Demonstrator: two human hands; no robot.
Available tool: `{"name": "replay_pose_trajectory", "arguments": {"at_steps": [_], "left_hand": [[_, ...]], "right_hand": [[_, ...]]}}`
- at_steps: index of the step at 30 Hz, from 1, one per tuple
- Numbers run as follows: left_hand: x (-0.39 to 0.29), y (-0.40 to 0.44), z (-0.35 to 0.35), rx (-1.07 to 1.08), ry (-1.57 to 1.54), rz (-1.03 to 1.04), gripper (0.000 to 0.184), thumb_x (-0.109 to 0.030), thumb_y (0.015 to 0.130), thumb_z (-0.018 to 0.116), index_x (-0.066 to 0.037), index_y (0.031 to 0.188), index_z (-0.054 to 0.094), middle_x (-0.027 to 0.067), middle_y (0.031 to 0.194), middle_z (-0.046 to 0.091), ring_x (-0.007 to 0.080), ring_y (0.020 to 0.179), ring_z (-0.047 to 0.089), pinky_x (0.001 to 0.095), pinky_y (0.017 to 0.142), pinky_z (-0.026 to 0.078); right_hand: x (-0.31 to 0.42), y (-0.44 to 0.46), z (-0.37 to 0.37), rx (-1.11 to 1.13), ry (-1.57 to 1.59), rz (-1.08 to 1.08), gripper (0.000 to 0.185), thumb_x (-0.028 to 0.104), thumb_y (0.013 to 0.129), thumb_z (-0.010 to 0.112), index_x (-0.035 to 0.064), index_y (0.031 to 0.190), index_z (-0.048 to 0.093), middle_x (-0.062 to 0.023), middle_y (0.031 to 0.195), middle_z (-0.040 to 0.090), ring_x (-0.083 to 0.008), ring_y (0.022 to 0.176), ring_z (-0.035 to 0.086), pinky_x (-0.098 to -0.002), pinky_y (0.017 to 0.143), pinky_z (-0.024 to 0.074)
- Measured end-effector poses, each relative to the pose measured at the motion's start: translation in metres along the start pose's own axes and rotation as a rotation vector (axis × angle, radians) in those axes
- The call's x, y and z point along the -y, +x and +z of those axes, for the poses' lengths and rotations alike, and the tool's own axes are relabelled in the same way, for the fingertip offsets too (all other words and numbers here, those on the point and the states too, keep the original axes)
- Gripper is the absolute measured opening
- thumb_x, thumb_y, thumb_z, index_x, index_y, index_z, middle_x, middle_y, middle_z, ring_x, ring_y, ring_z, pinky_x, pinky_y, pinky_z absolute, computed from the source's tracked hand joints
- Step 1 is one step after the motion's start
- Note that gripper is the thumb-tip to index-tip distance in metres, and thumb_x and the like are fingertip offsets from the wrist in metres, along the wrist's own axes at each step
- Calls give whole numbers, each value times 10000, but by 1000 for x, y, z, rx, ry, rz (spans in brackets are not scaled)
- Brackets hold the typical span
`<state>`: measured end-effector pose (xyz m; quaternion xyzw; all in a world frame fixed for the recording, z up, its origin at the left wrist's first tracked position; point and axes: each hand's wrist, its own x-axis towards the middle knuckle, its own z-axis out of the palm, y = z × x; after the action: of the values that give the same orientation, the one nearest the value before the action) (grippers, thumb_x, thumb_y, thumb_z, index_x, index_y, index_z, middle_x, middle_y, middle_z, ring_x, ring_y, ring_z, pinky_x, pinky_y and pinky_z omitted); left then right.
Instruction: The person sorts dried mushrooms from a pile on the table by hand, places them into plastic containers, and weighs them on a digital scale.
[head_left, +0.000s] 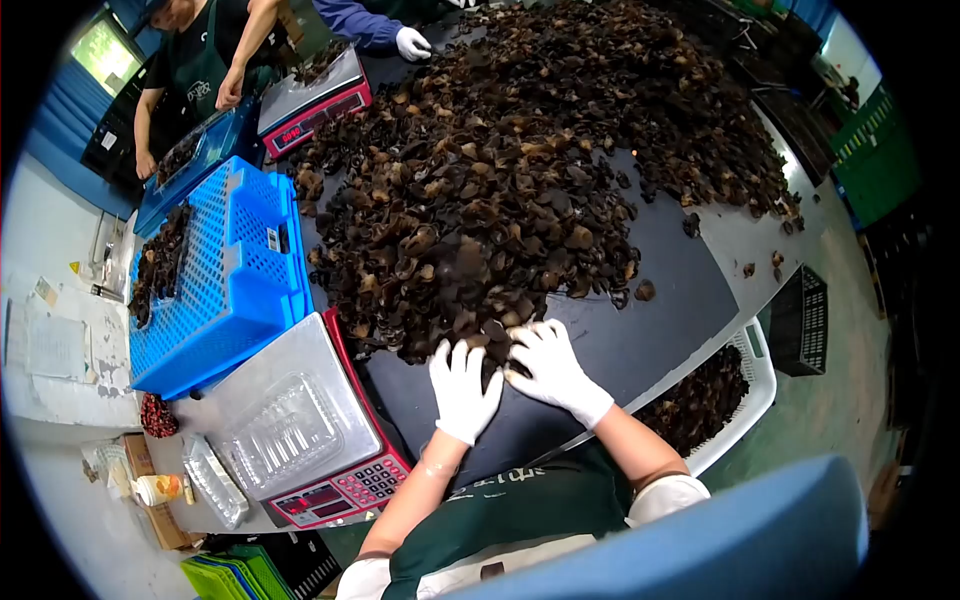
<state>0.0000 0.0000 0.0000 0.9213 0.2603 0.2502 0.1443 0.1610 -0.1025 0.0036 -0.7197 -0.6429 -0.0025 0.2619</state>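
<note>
A large heap of dark brown wood ear mushrooms (470, 200) covers much of the black table mat (660, 290). My left hand (465, 392), in a white glove, rests at the heap's near edge with its fingers apart. Beside it, my white-gloved right hand (553, 370) lies on the same edge, fingers spread and slightly bent. Several mushrooms sit between the two hands, partly hidden by the fingers. Left of my hands stands a red-framed digital scale (370, 425), with a clear plastic tray (290, 425) on its metal plate.
A blue crate (235, 290) stands at the left, a packed tray of mushrooms on it. Another scale (315, 105) is farther back. Two people work across the table, one showing a gloved hand (412, 43). A white basket (765, 375) of mushrooms sits below the right edge.
</note>
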Motion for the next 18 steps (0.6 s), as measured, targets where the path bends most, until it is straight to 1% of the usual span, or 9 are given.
{"name": "replay_pose_trajectory", "arguments": {"at_steps": [3, 6, 7, 9, 10, 13, 14, 15, 18], "left_hand": [[-7, -18, -13, 82, -94, 9, 445, -202, 699, 776, -70, 1085, 599, 154, 1168, 531, 385, 1140, 478, 480, 994, 387], [-9, -26, -26, 16, -204, -108, 435, -187, 656, 805, -89, 1017, 583, 156, 1156, 518, 360, 1133, 478, 466, 974, 393], [-8, -23, -28, 12, -193, -172, 534, -221, 666, 812, -82, 1132, 592, 181, 1244, 487, 379, 1195, 448, 483, 1015, 373], [-9, -7, -29, -9, -57, -145, 675, -281, 682, 811, -90, 1281, 565, 219, 1380, 423, 430, 1290, 382, 522, 1079, 324], [-6, -4, -26, 84, -3, -146, 764, -353, 703, 790, -119, 1380, 524, 231, 1475, 357, 477, 1356, 306, 577, 1122, 256], [1, -15, -20, 285, 92, -29, 634, -397, 727, 754, -125, 1277, 594, 221, 1436, 414, 496, 1352, 305, 647, 1108, 219], [1, -22, -23, 249, 9, -31, 475, -361, 771, 711, -98, 1157, 624, 194, 1404, 453, 484, 1345, 319, 650, 1106, 217], [1, -29, -24, 210, -42, -39, 395, -347, 769, 719, -97, 1064, 640, 179, 1361, 488, 472, 1327, 342, 650, 1093, 234], [-4, -54, -42, 251, -100, -53, 312, -282, 735, 776, -122, 972, 652, 147, 1343, 509, 445, 1320, 366, 629, 1095, 249]], "right_hand": [[-4, -15, -19, 13, 61, -14, 369, 319, 662, 790, 131, 939, 635, -35, 1138, 610, -268, 1104, 516, -486, 1034, 323], [-5, -19, -37, -27, 74, 129, 452, 331, 607, 831, 141, 967, 634, -49, 1133, 593, -276, 1122, 508, -505, 1060, 299], [-9, -18, -34, -43, 59, 195, 599, 382, 626, 821, 137, 1138, 629, -99, 1261, 546, -322, 1210, 461, -533, 1090, 269], [-4, -5, -33, -26, -41, 265, 804, 480, 660, 782, 171, 1360, 534, -130, 1409, 452, -385, 1316, 365, -582, 1125, 200], [-4, -3, -26, 80, -76, 227, 878, 509, 697, 748, 173, 1452, 452, -140, 1491, 383, -421, 1362, 312, -604, 1136, 175], [14, -1, -21, 201, -6, -53, 617, 371, 764, 738, 144, 1312, 572, -91, 1399, 503, -379, 1319, 396, -571, 1123, 267], [18, -3, -26, 226, 84, -94, 512, 318, 775, 737, 137, 1237, 612, -61, 1350, 549, -347, 1279, 451, -555, 1113, 296], [18, -10, -27, 241, 123, -143, 502, 315, 746, 762, 142, 1199, 633, -45, 1343, 553, -329, 1261, 470, -554, 1106, 305], [15, -33, -34, 303, 77, -168, 477, 310, 692, 802, 150, 1121, 668, -31, 1328, 565, -315, 1271, 473, -591, 1095, 300]]}}
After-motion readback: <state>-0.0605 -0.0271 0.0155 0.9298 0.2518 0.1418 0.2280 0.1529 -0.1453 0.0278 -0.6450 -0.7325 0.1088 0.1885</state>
